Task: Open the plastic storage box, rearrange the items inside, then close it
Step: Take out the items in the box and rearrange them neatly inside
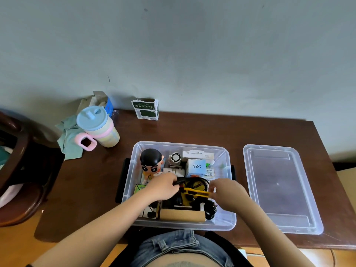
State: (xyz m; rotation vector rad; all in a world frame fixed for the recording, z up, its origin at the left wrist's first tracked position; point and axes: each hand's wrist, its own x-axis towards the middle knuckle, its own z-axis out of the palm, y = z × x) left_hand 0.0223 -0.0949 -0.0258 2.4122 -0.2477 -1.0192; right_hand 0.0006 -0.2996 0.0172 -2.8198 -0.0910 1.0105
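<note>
The clear plastic storage box stands open on the dark wooden table, and its lid lies flat to its right. Inside are a cartoon figure, a small round fan, a pale blue box marked Q88, white cartons, a wooden block and black cables. My left hand reaches into the box middle and grips a black cable. My right hand pinches the right end of a yellow strip-shaped tool lying across the box.
A pastel cup with a blue lid and pink handle stands at the back left beside a green cloth. A green and white carton stands against the wall. A dark wooden chair is at the left.
</note>
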